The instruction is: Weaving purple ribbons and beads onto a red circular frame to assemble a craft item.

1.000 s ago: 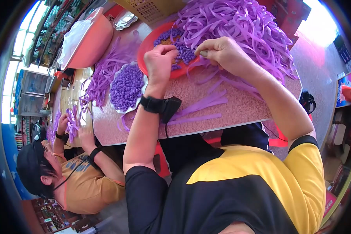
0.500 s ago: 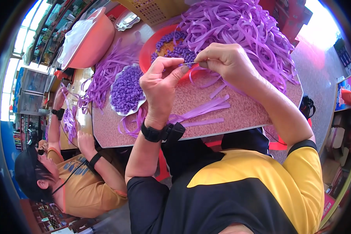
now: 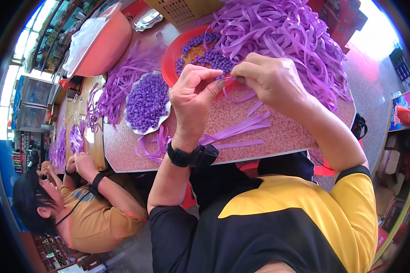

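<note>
My left hand (image 3: pixel 192 99) is closed, thumb and forefinger pinching one end of a thin needle-like wire (image 3: pixel 229 78). The other end sits in the pinched fingertips of my right hand (image 3: pixel 274 82). Both hands are raised over the near rim of a red bowl (image 3: pixel 168 59) with purple beads (image 3: pixel 217 60) in it. Left of my left hand, a white scalloped dish (image 3: pixel 142 132) is heaped with more purple beads (image 3: pixel 146 102). Cut purple ribbon strips (image 3: pixel 246 126) lie on the pink speckled table (image 3: pixel 287 133) below my hands.
A big pile of purple ribbon (image 3: pixel 278 32) covers the far right of the table, beside a yellow basket (image 3: pixel 177 10). More ribbon (image 3: pixel 123 77) and a pink basin (image 3: pixel 107 48) are at the left. A co-worker (image 3: pixel 93 214) sits at left, handling purple ribbon.
My left hand has shifted slightly right, and both hands still pinch the thin wire. The co-worker's raised hand has come down beside the other one.
</note>
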A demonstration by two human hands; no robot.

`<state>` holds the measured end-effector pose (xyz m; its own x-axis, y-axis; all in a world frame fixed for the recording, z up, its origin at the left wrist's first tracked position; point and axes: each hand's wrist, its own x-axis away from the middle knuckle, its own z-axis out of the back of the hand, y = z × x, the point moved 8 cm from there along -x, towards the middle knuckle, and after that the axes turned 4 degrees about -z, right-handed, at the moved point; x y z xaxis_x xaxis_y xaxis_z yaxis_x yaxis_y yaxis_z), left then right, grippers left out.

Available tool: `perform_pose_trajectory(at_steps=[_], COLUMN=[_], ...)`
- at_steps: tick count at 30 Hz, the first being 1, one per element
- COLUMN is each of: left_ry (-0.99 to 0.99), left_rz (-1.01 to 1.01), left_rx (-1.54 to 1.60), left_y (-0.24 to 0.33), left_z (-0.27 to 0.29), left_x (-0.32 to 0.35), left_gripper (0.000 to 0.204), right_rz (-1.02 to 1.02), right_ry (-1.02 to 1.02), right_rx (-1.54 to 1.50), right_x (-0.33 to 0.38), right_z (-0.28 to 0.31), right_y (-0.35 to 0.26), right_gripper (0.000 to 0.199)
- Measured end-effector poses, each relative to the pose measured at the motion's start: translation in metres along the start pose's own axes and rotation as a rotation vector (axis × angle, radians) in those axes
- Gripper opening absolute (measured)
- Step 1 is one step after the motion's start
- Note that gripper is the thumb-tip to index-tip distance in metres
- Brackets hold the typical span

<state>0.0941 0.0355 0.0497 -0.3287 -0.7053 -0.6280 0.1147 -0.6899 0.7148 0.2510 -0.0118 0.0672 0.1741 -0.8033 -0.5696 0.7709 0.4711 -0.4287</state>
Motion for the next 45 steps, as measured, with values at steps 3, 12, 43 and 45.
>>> perform_pose_trajectory(at_steps=[3,12,43,45], left_ry=[0.032,0.016,-0.006,0.022], left_rz=[-0.014,-0.069,0.409,0.412], left_rx=[0.010,-0.112,0.418,0.400], left_y=[-0.001,0.005,-0.021,-0.024], left_z=[0.001,0.002,-0.013,-0.007], left_x=[0.000,0.000,0.014,0.016], left_gripper=[0.015,0.016,0.019,0.017], right_rz=[0.017,0.015,-0.346,-0.385], right_ry=[0.009,0.012,-0.208,-0.218], right_rx=[0.018,0.077,-0.516,-0.654], right_x=[0.000,0.001,0.003,0.006], right_z=[-0.001,-0.001,-0.025,-0.038], right_y=[-0.002,-0.006,0.020,0.022], right_gripper=[0.019,0.019,0.018,0.021])
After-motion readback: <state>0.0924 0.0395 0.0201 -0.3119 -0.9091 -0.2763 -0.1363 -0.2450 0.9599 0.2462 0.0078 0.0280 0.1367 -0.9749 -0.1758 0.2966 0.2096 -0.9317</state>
